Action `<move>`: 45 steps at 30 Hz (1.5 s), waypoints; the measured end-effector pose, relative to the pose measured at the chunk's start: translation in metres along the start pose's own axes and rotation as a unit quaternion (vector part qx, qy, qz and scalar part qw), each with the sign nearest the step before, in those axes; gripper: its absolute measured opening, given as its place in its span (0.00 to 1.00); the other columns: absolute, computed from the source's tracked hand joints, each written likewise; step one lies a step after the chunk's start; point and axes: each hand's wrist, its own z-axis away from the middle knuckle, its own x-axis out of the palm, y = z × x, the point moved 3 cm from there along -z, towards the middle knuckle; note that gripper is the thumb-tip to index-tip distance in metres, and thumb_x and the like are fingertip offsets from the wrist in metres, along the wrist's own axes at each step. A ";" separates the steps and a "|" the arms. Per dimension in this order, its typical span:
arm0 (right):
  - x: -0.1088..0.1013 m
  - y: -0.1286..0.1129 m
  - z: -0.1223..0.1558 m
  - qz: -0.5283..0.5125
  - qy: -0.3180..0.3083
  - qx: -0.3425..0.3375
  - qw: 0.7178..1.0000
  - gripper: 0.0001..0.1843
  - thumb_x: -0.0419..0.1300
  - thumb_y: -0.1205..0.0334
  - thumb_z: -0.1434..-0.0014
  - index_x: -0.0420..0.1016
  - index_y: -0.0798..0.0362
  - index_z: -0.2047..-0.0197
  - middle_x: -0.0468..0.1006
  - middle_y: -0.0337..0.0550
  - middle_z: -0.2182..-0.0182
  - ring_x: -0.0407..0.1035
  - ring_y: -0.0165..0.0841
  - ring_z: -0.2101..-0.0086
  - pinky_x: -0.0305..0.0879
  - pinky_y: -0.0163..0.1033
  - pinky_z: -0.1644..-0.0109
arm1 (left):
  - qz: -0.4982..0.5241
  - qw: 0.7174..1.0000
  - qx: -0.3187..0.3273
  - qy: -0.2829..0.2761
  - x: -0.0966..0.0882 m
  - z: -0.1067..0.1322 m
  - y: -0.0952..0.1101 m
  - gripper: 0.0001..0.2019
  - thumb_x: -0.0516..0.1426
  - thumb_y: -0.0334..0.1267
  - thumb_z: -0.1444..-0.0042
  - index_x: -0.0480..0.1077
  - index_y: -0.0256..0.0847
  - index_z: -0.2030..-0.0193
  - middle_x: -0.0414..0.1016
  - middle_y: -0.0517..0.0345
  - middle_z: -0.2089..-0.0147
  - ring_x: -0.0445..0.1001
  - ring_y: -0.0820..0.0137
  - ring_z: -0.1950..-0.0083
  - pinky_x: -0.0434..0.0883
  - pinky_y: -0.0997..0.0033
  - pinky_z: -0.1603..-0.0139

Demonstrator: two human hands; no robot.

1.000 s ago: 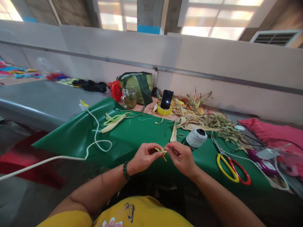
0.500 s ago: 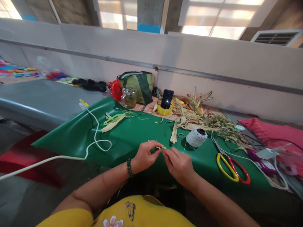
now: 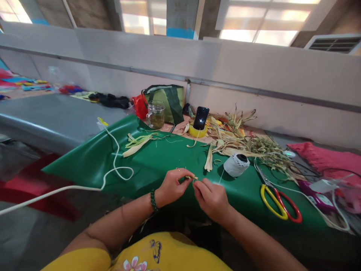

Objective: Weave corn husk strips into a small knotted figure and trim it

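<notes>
My left hand, with a green bead bracelet at the wrist, pinches a small piece of dried corn husk between thumb and fingertips. Just right of it, my right hand is closed with its fingertips almost against the husk. White thread runs down from a thread cone to my right hand, whose fingers are shut on it; the grip itself is mostly hidden. Both hands hover over the front edge of the green mat.
Scissors with yellow and red handles lie to the right. Behind are dried husks, a phone on a yellow tape roll, and a glass mug. A white cable crosses the mat's left side.
The view has shifted slightly, so the table things sit a little further right. My fingertips show a slightly wider gap between them; the left hand still holds the husk piece.
</notes>
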 end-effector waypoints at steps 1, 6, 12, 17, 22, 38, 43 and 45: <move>-0.001 0.001 -0.002 0.006 -0.006 -0.008 1.000 0.13 0.51 0.68 0.35 0.73 0.54 0.69 0.69 0.39 0.79 0.62 0.26 0.80 0.54 0.33 0.76 | -0.014 1.000 0.021 -0.018 0.002 0.001 0.001 0.06 0.57 0.33 0.46 0.76 0.38 0.68 0.80 0.52 0.67 0.76 0.70 0.64 0.72 0.72 0.60; -0.001 0.015 -0.005 -0.088 0.001 0.053 0.995 0.13 0.51 0.66 0.34 0.71 0.53 0.69 0.70 0.38 0.78 0.65 0.26 0.77 0.59 0.31 0.73 | 0.044 0.996 -0.038 -0.074 0.002 0.002 0.006 0.09 0.57 0.38 0.44 0.75 0.35 0.68 0.79 0.52 0.70 0.75 0.72 0.69 0.72 0.75 0.65; -0.001 0.002 0.001 0.039 -0.020 -0.056 0.997 0.12 0.53 0.69 0.36 0.73 0.54 0.70 0.68 0.38 0.81 0.60 0.27 0.81 0.51 0.35 0.77 | -0.022 0.999 -0.002 -0.030 0.002 0.005 0.002 0.07 0.56 0.33 0.46 0.76 0.37 0.68 0.81 0.52 0.67 0.76 0.70 0.65 0.72 0.72 0.61; 0.006 0.023 -0.003 -0.086 -0.017 0.034 0.996 0.12 0.51 0.65 0.34 0.72 0.52 0.69 0.72 0.39 0.76 0.67 0.26 0.76 0.59 0.30 0.72 | 0.055 0.995 -0.054 -0.062 0.005 0.006 0.001 0.08 0.58 0.38 0.45 0.76 0.35 0.69 0.80 0.52 0.70 0.76 0.71 0.69 0.72 0.74 0.65; 0.006 0.007 0.003 0.009 0.000 -0.022 1.000 0.12 0.52 0.69 0.36 0.72 0.53 0.70 0.70 0.38 0.79 0.63 0.26 0.80 0.54 0.33 0.75 | 0.021 0.999 -0.035 0.008 0.000 0.004 -0.004 0.07 0.58 0.37 0.46 0.76 0.36 0.68 0.81 0.50 0.67 0.77 0.69 0.66 0.72 0.72 0.63; 0.009 0.016 -0.005 -0.056 -0.023 0.009 0.998 0.13 0.51 0.66 0.34 0.72 0.53 0.68 0.71 0.40 0.77 0.66 0.27 0.76 0.59 0.32 0.71 | 0.026 0.999 -0.016 -0.030 0.003 0.007 -0.006 0.07 0.57 0.36 0.45 0.75 0.37 0.70 0.80 0.53 0.69 0.76 0.71 0.67 0.72 0.73 0.62; 0.009 0.009 -0.002 -0.010 -0.005 -0.031 0.999 0.13 0.51 0.69 0.35 0.71 0.54 0.69 0.69 0.39 0.79 0.62 0.28 0.79 0.55 0.35 0.74 | 0.069 0.995 -0.067 0.005 0.001 0.006 -0.009 0.08 0.59 0.39 0.46 0.75 0.35 0.69 0.80 0.51 0.68 0.76 0.70 0.67 0.72 0.73 0.64; 0.008 0.004 -0.001 0.018 -0.012 -0.065 0.998 0.12 0.51 0.70 0.36 0.72 0.54 0.70 0.69 0.39 0.80 0.62 0.29 0.78 0.54 0.36 0.74 | 0.024 0.999 -0.039 0.009 0.002 0.006 -0.010 0.07 0.59 0.37 0.47 0.75 0.36 0.69 0.80 0.51 0.68 0.76 0.69 0.66 0.72 0.72 0.63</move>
